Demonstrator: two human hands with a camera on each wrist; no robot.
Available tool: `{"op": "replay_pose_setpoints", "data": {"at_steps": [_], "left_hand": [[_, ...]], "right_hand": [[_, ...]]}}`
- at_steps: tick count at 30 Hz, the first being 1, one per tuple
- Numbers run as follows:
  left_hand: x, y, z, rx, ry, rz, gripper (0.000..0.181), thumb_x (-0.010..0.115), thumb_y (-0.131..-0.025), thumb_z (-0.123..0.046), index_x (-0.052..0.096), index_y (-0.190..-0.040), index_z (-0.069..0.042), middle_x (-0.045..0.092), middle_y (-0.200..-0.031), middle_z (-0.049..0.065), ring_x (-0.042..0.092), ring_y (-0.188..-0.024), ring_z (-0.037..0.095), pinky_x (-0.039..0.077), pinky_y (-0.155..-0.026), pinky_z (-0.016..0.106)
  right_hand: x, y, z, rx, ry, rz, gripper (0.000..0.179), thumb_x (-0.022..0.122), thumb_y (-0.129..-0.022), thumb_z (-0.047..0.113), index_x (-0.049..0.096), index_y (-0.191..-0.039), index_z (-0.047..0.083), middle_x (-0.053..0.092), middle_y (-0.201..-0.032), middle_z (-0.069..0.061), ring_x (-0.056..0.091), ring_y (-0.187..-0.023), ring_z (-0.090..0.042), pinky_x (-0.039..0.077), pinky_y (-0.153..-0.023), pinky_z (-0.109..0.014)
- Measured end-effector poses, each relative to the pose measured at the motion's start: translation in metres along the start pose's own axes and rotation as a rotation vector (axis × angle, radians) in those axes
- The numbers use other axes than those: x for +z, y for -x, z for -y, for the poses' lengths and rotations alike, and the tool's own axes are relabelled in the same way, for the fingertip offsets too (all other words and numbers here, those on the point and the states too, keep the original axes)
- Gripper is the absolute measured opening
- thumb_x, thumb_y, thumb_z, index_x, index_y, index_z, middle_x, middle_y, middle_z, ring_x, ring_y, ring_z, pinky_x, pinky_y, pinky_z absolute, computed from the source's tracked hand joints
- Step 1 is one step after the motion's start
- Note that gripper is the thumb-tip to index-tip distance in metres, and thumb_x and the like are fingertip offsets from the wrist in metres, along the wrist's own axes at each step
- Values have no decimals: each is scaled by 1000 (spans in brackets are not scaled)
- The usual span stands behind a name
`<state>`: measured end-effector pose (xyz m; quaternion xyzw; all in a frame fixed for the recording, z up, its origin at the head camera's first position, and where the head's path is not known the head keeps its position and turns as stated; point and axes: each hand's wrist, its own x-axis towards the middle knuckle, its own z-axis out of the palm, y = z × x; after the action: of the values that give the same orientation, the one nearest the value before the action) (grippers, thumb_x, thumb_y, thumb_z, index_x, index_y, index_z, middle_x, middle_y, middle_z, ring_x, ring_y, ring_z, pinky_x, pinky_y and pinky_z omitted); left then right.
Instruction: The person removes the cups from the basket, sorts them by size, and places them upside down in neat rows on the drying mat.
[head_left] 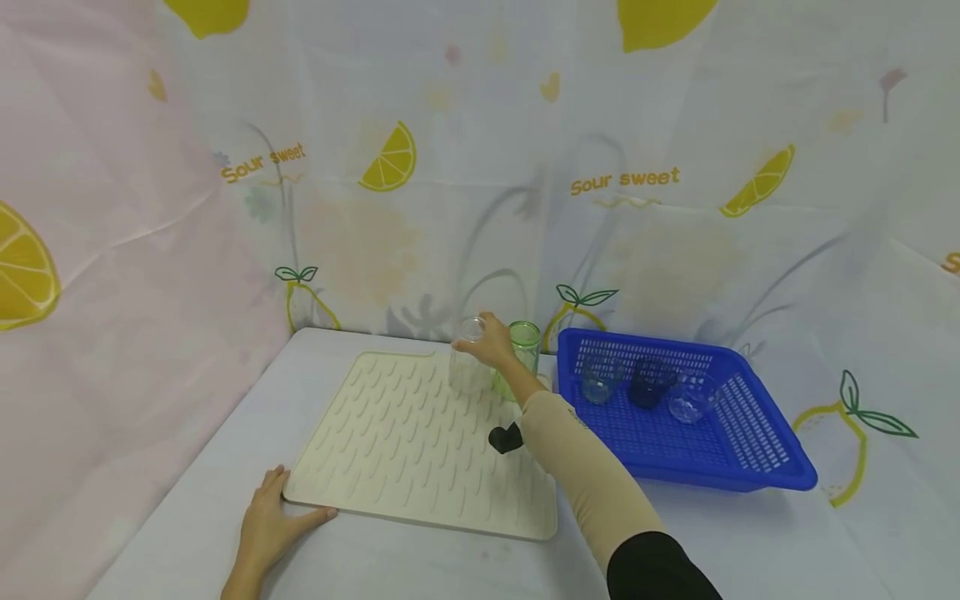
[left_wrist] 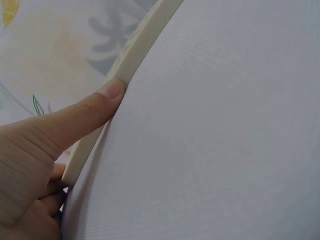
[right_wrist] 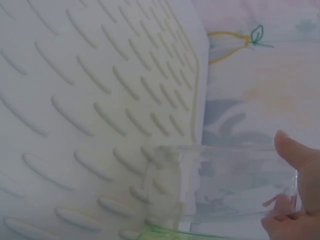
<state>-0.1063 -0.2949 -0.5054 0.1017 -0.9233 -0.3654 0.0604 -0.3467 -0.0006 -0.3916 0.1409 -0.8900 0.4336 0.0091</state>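
My right hand (head_left: 495, 343) grips a clear drinking glass (head_left: 468, 373) near its rim, thumb on one side and fingers on the other. The glass is upright, its base at the far edge of a cream draining mat (head_left: 397, 442) with raised ridges. Just right of it stands a green-tinted glass (head_left: 527, 354), partly hidden by the right hand and forearm. At the near left corner of the mat, my left hand (head_left: 268, 527) is spread. Its thumb (left_wrist: 112, 90) presses the front edge while the other fingers touch the left side.
To the right, a blue plastic basket (head_left: 750, 467) holds a few glasses, among them a dark one (head_left: 649, 385) and a clear one (head_left: 686, 404). A lemon-print cloth (head_left: 450, 225) hangs behind the white-covered table (head_left: 195, 500).
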Motion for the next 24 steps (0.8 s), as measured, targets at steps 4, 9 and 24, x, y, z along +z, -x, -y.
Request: {"op": "replay_pose_setpoints", "data": {"at_steps": [4,9,24], "left_hand": [[0,0,-1,-4,0,15,101,84,-66,-34,31,-131,21,16,-142,44,11,-132,59,13,-104,72],[0,-1,-3,-1,-15,13,101,84,-66,-35,31,-131,21,17,-142,43,11,-132,58,14,-104,72],[-1,0,-4,-9,-35,0,100,84,-66,-36,33,-132,19,19,-141,43,12,-133,57,15,-104,72]], "right_hand": [[1,0,-1,-18,42,-7,79,77,-79,27,37,-138,-7,48,-135,-23,49,-122,-36,45,-101,-42],[0,-9,-4,5,123,53,87,75,-79,35,31,-143,-5,43,-141,-22,44,-127,-36,40,-106,-45],[-2,-6,-1,2,179,114,78,65,-90,30,23,-144,-8,38,-143,-26,40,-130,-38,39,-106,-45]]}}
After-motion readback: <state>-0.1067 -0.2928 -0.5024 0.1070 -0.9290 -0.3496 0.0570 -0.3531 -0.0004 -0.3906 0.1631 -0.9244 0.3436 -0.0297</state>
